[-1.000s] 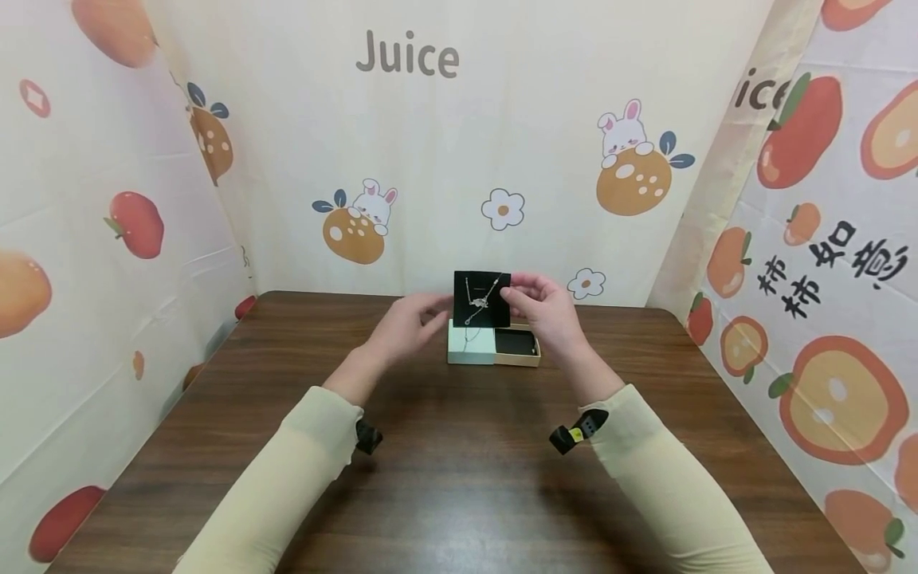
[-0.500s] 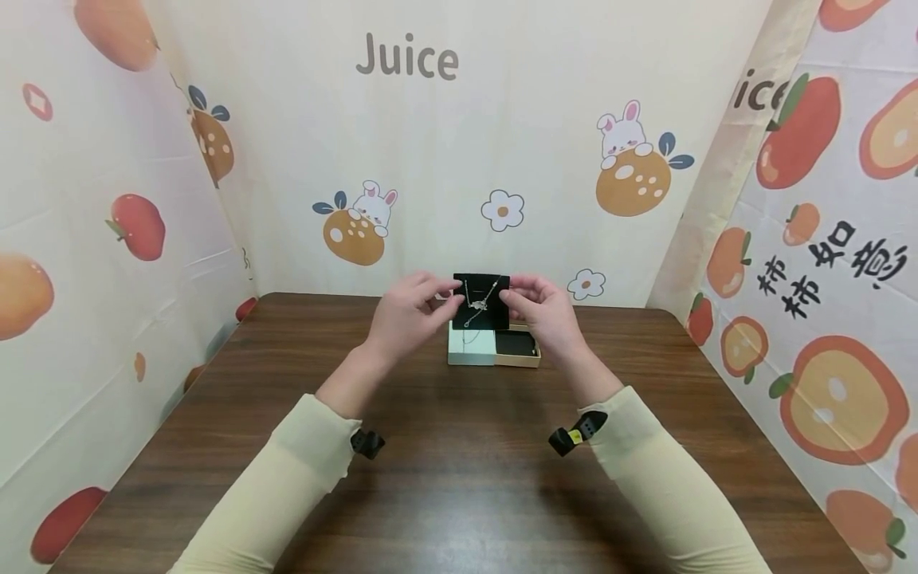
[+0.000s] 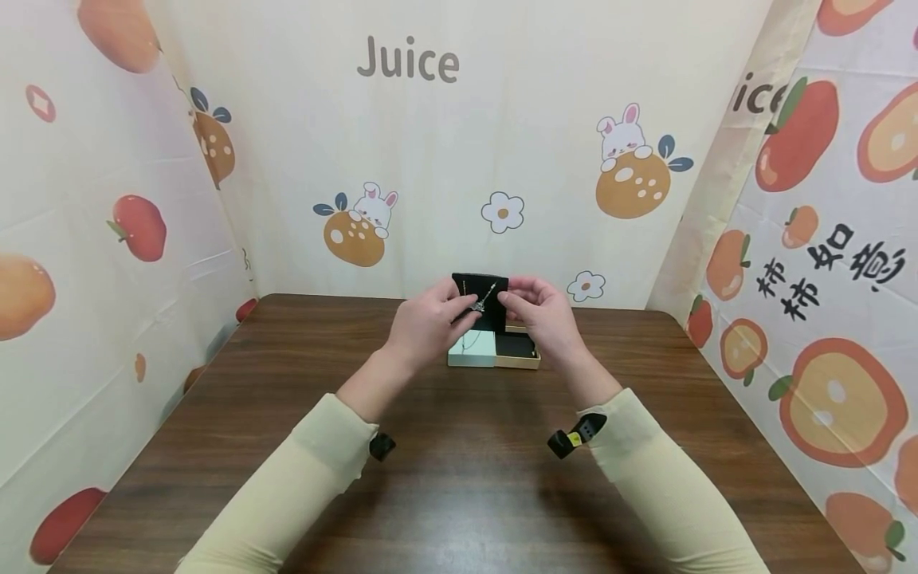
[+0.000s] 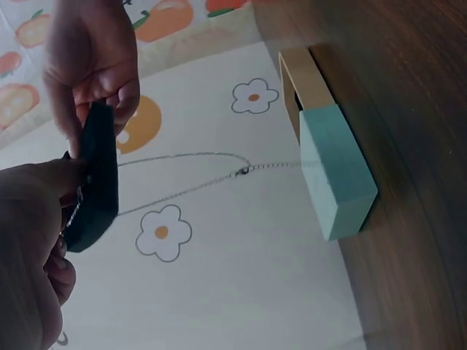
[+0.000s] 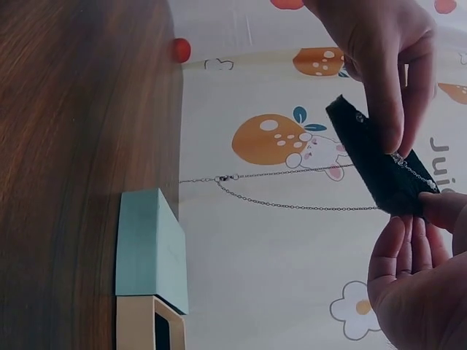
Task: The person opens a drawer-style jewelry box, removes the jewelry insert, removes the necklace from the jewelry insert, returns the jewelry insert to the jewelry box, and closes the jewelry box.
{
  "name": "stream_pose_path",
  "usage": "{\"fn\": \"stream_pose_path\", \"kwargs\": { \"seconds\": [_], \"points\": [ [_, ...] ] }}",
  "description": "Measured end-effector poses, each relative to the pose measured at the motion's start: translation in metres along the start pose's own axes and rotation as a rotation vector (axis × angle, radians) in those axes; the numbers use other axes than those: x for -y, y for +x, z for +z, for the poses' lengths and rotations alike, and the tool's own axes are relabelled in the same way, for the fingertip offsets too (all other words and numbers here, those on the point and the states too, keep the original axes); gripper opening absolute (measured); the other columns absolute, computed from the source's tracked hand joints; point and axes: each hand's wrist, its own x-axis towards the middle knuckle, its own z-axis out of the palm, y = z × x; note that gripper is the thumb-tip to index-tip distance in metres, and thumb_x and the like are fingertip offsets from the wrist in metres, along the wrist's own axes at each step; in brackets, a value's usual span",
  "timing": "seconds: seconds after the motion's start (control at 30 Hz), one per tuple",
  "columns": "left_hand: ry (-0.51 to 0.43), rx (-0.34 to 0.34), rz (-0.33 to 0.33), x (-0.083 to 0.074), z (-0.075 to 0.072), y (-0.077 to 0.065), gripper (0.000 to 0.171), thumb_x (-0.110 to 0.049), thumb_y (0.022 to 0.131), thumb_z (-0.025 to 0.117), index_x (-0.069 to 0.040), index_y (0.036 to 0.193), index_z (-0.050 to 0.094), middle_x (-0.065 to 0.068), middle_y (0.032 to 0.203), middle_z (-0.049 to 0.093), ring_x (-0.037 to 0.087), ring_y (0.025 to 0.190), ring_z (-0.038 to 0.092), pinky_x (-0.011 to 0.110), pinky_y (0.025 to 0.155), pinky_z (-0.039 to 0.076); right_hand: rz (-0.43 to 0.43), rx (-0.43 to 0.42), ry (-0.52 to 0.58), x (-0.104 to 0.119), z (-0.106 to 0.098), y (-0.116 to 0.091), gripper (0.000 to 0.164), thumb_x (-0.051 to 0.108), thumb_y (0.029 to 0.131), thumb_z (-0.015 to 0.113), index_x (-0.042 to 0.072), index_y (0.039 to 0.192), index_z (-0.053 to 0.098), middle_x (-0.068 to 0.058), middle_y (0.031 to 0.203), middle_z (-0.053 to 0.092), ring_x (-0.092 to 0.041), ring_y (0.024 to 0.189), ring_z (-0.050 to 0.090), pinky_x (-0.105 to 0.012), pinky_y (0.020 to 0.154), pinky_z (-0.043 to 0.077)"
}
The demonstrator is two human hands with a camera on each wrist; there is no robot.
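A silver necklace [image 3: 479, 306] is mounted on a black jewelry pad [image 3: 493, 322], held upright above the far part of the table. My right hand [image 3: 548, 319] grips the pad by its right edge, thumb in front and fingers behind. At the pendant, the thumb and index fingertip of my left hand [image 3: 426, 323] come together on the front of the pad. Behind the pad, the chain [image 4: 244, 170] hangs in a loop with its clasp. Just below stands a small box with a mint-green sleeve [image 3: 471, 351] and a partly pulled-out tan drawer [image 3: 519, 362], black inside.
The brown wooden table [image 3: 459, 494] reaches back to a cream printed curtain [image 3: 445, 143]. Fruit-printed cloths hang along the left and right sides. A black strap with a small device [image 3: 574, 437] sits on my right wrist.
My left hand has moved right, from beside the pad to its left edge, then onto the pendant. The right hand keeps its grip, and the pad has tilted slightly. The box has not moved.
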Motion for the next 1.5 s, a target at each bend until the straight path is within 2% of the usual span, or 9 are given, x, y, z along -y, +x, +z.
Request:
{"fn": "stream_pose_path", "kwargs": {
  "seconds": [0.17,0.37,0.47,0.57,0.67,0.77,0.93,1.2,1.5],
  "points": [
    [-0.050,0.020,-0.041,-0.003,0.002,0.002,0.009,-0.017,0.098,0.085,-0.010,0.104,0.084,0.006,0.095,0.064,0.018,0.072,0.071,0.032,0.063,0.065,0.002,0.002,0.000,0.001,0.001,-0.001,0.033,0.015,0.105,0.075,0.003,0.135,0.066,0.001,0.108,0.073,-0.017,0.099,0.070,-0.021,0.088,0.063],
    [-0.088,0.009,-0.062,-0.003,0.002,0.005,0.005,-0.011,0.100,0.081,-0.009,0.102,0.077,0.006,0.102,0.074,0.019,0.084,0.077,0.035,0.071,0.068,0.003,0.000,0.009,0.001,0.000,-0.001,0.031,0.014,0.105,0.075,0.004,0.133,0.066,0.001,0.108,0.073,-0.015,0.098,0.070,-0.025,0.091,0.063],
    [-0.103,0.004,-0.071,-0.002,-0.001,0.009,0.004,-0.008,0.101,0.078,-0.007,0.105,0.076,0.008,0.103,0.077,0.021,0.092,0.079,0.035,0.077,0.069,-0.004,0.004,0.012,0.002,0.000,-0.002,0.032,0.013,0.106,0.074,0.002,0.135,0.066,0.001,0.108,0.074,-0.013,0.097,0.069,-0.027,0.093,0.063],
    [-0.099,0.011,-0.080,0.000,-0.004,0.014,0.013,-0.008,0.103,0.077,-0.005,0.115,0.078,0.010,0.106,0.076,0.022,0.093,0.080,0.034,0.081,0.069,-0.007,0.007,0.012,0.002,0.000,-0.002,0.035,0.013,0.106,0.074,0.001,0.137,0.066,0.003,0.108,0.074,-0.012,0.097,0.070,-0.024,0.092,0.063],
    [-0.083,0.019,-0.095,0.003,-0.008,0.020,0.018,-0.009,0.103,0.077,-0.005,0.121,0.080,0.010,0.108,0.074,0.022,0.091,0.079,0.032,0.077,0.069,-0.011,0.006,0.004,0.002,0.000,-0.001,0.035,0.013,0.105,0.075,0.001,0.137,0.067,0.003,0.108,0.075,-0.012,0.097,0.070,-0.020,0.089,0.062],
    [-0.075,0.018,-0.115,0.006,-0.011,0.026,0.016,-0.009,0.104,0.076,-0.007,0.119,0.081,0.010,0.109,0.074,0.022,0.091,0.079,0.033,0.074,0.068,-0.013,0.008,-0.013,0.002,0.000,-0.001,0.032,0.013,0.105,0.075,0.003,0.134,0.068,0.003,0.107,0.075,-0.013,0.097,0.070,-0.021,0.088,0.062],
    [-0.065,0.023,-0.151,0.011,-0.014,0.037,0.016,-0.012,0.106,0.073,-0.008,0.120,0.080,0.008,0.112,0.080,0.022,0.101,0.081,0.035,0.080,0.069,-0.021,0.025,-0.043,0.002,0.001,-0.002,0.031,0.015,0.105,0.075,0.004,0.132,0.068,0.002,0.107,0.075,-0.014,0.096,0.070,-0.028,0.093,0.064],
    [-0.081,0.060,-0.238,0.017,-0.019,0.053,0.019,-0.016,0.107,0.073,-0.010,0.123,0.081,0.008,0.116,0.081,0.024,0.101,0.080,0.035,0.081,0.068,-0.031,0.050,-0.071,0.004,0.001,-0.002,0.031,0.017,0.105,0.075,0.003,0.133,0.068,0.002,0.107,0.075,-0.014,0.097,0.071,-0.021,0.088,0.063],
    [-0.090,0.058,-0.276,0.024,-0.021,0.066,0.021,-0.018,0.108,0.072,-0.010,0.125,0.081,0.009,0.117,0.081,0.024,0.101,0.080,0.034,0.083,0.067,-0.030,0.067,-0.113,0.003,-0.002,-0.004,0.032,0.020,0.105,0.076,0.005,0.132,0.069,0.002,0.107,0.075,-0.017,0.099,0.071,-0.027,0.093,0.063]
  ]
}}
